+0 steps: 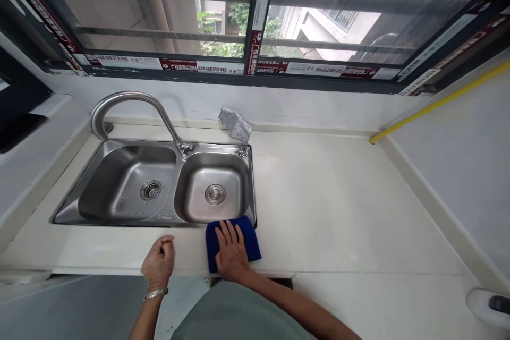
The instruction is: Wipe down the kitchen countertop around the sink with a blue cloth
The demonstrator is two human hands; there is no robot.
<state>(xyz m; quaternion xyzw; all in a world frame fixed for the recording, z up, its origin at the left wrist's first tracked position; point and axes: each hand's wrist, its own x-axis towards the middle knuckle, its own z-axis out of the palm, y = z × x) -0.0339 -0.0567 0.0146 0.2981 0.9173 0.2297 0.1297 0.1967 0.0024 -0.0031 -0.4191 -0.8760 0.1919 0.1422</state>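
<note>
My right hand lies palm down on a folded blue cloth, its fingers stretched out and a little apart. The cloth rests on the front strip of the white countertop, partly over the front right edge of the steel sink. To the left, my left hand is curled into a loose fist at the counter's front edge, with nothing visible in it. A silver bracelet circles that wrist.
The double-bowl sink has a curved faucet behind it. A crumpled silvery-grey cloth lies against the back wall. A yellow pipe runs down the right wall. A white object with a dark part sits at the lower right.
</note>
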